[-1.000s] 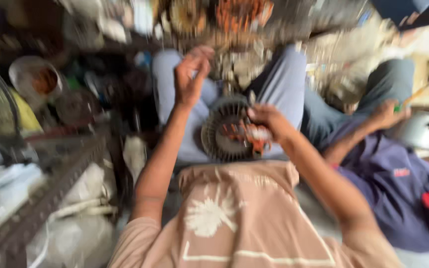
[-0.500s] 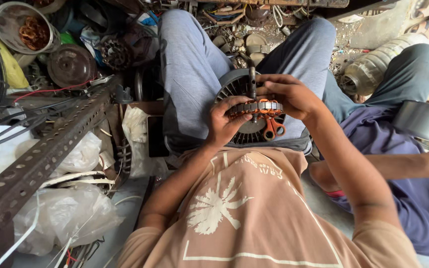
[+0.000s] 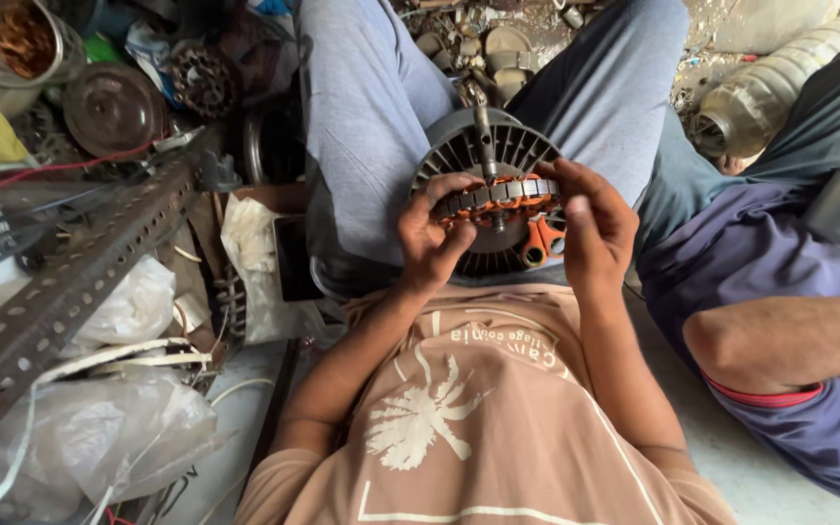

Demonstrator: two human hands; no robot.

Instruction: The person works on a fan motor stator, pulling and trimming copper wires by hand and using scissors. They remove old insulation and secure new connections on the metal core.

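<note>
A round grey fan motor housing (image 3: pixel 527 146) with radial fins rests in my lap between my thighs. Over it I hold a ring-shaped stator (image 3: pixel 498 199) with orange copper windings. My left hand (image 3: pixel 432 233) grips the stator's left side with thumb and fingers. My right hand (image 3: pixel 590 226) clasps its right side. A metal shaft (image 3: pixel 484 136) sticks up through the middle. Orange-handled scissors (image 3: pixel 540 241) lie on the housing just under the stator, partly hidden by my right hand.
Another person in a blue shirt (image 3: pixel 780 292) sits close on my right, forearm (image 3: pixel 789 340) across. A perforated steel angle bar (image 3: pixel 60 301) runs along my left over plastic bags (image 3: pixel 99 428). Metal bowls, a dark disc (image 3: pixel 114 107) and scrap parts crowd the floor ahead.
My left hand came down from in front of me onto the stator. Both hands now hold it over the housing, and the view has drawn closer and steadied.
</note>
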